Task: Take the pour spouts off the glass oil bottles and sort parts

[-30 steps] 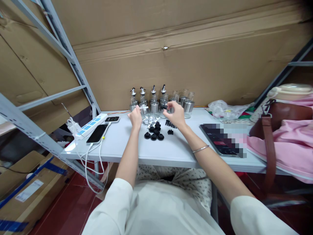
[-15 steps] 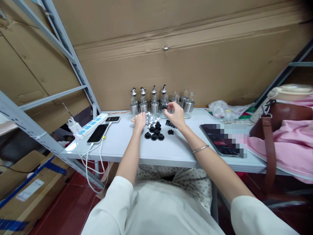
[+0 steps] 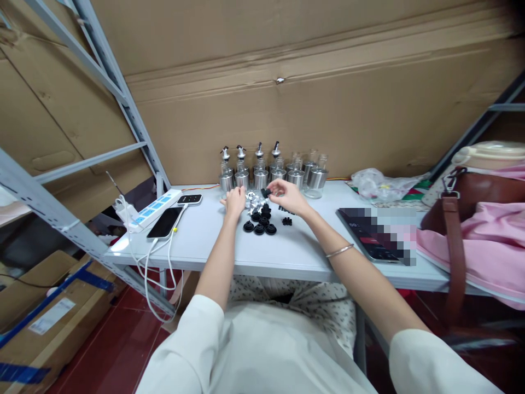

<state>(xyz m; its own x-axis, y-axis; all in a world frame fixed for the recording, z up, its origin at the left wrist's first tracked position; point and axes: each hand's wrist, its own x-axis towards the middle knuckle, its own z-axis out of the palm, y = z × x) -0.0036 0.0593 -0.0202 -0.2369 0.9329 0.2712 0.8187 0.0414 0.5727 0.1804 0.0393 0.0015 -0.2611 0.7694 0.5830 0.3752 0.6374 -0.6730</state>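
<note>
My right hand [image 3: 287, 196] pinches a small black ribbed stopper [image 3: 266, 193] between thumb and fingertips, above the pile of parts. My left hand [image 3: 234, 201] is closed, with its back to me, at the left of that pile; whatever its fingertips hold is hidden. Between the hands lie silver pourer tops [image 3: 255, 201] in a loose heap. In front of them sit several round black caps [image 3: 259, 229]. Small black ribbed pieces [image 3: 287, 221] lie below my right wrist, a few partly covered by it.
Glass bottles with steel sleeves [image 3: 261, 178] stand in rows at the back, some with pourers fitted. Phones [image 3: 164, 223], cables and a power strip [image 3: 153, 208] lie left. Rightward are a tablet-like device [image 3: 365, 235], a plastic bag [image 3: 371, 183] and a brown bag [image 3: 451, 219].
My right hand has moved left and down, toward the silver parts, carrying the black stopper from in front of the bottles. My left hand stays in about the same place.
</note>
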